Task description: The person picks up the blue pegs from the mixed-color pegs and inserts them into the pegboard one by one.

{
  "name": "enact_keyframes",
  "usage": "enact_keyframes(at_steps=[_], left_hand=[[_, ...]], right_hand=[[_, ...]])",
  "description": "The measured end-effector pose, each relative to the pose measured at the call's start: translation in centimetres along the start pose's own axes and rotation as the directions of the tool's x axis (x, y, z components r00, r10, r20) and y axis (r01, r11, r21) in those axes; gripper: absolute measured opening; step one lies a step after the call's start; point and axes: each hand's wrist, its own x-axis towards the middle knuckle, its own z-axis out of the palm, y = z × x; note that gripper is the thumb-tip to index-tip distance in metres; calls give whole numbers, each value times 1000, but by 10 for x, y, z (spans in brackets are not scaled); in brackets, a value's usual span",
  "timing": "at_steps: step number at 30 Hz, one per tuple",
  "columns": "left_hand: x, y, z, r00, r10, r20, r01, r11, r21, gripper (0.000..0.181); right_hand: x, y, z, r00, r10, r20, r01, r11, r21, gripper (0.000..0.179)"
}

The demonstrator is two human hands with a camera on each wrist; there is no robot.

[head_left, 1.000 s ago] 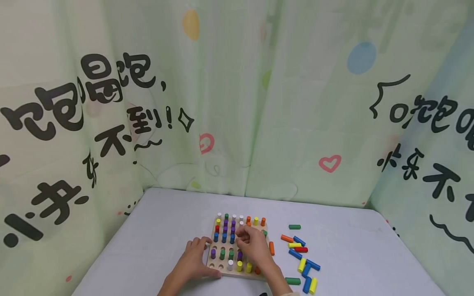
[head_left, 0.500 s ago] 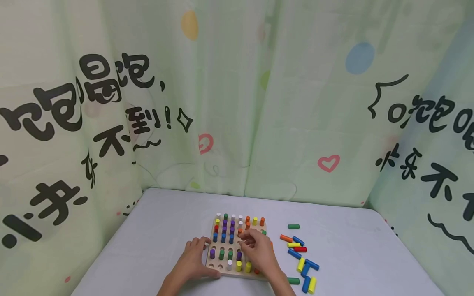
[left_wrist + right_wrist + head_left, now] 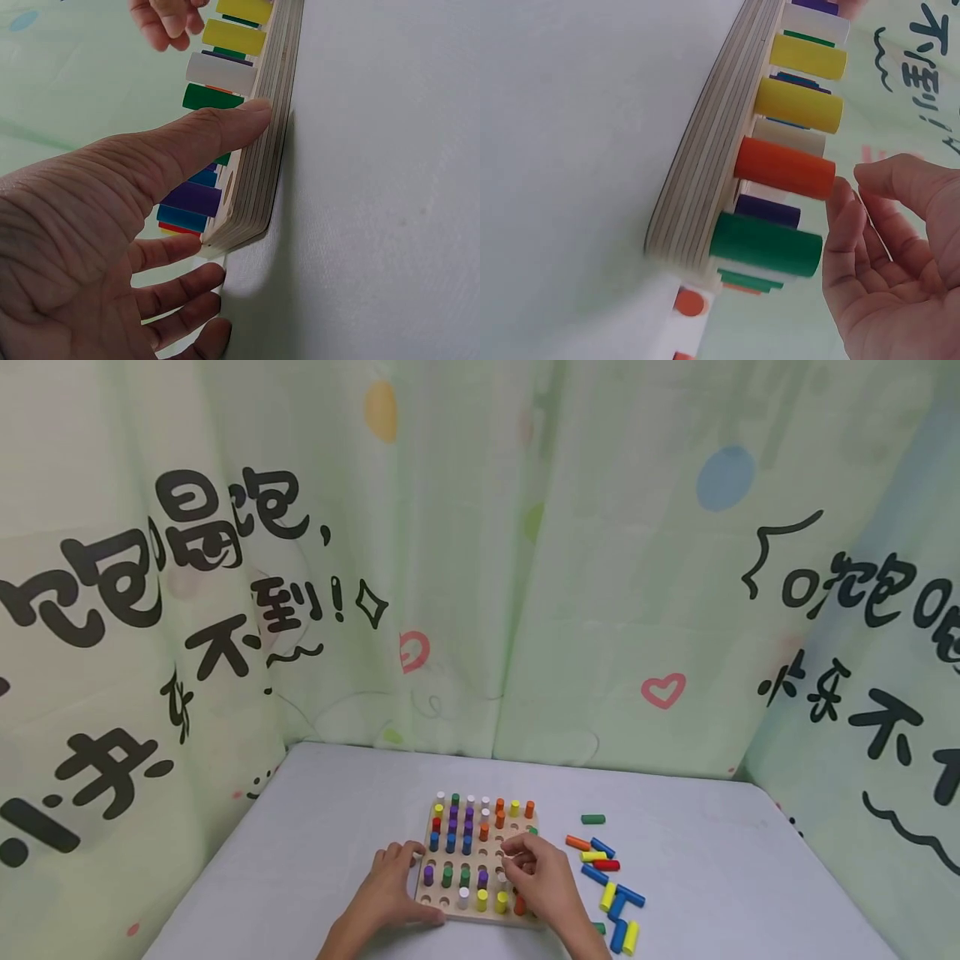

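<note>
A wooden pegboard (image 3: 453, 910) with upright pegs in white, green, purple, yellow, orange, red and blue lies on the table. My left hand (image 3: 390, 885) holds its near left corner. In the left wrist view, the thumb (image 3: 240, 126) presses the front edge, and the index fingertip (image 3: 187, 247) touches the left side. My right hand (image 3: 542, 872) hovers over the board's right part, fingers loosely bent. The right wrist view shows a gap between thumb and index finger, with no peg in it. Close by stand an orange peg (image 3: 787, 169) and a green peg (image 3: 769, 244). The right hand hides some holes.
Loose pegs lie right of the board, including a green peg (image 3: 592, 819), an orange peg (image 3: 577, 842), a red peg (image 3: 606, 865), a yellow peg (image 3: 631, 937) and several blue ones. A printed curtain (image 3: 450, 568) surrounds the white table (image 3: 360, 785) at the back and sides.
My right hand has shifted right and slightly nearer, uncovering an orange peg mid-board and a whitish peg nearer the front. My left hand stays at the corner.
</note>
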Motion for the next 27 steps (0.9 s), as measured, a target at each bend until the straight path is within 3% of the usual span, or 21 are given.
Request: enact_keyframes(at_steps=[11, 27], left_hand=[[8, -2, -1, 1000, 0, -9, 0, 1000, -12, 87], [5, -2, 3, 1000, -5, 10, 5, 999, -43, 86]], right_hand=[[-5, 9, -21, 993, 99, -56, -102, 993, -51, 17], [-17, 37, -50, 970, 193, -148, -212, 969, -126, 17]])
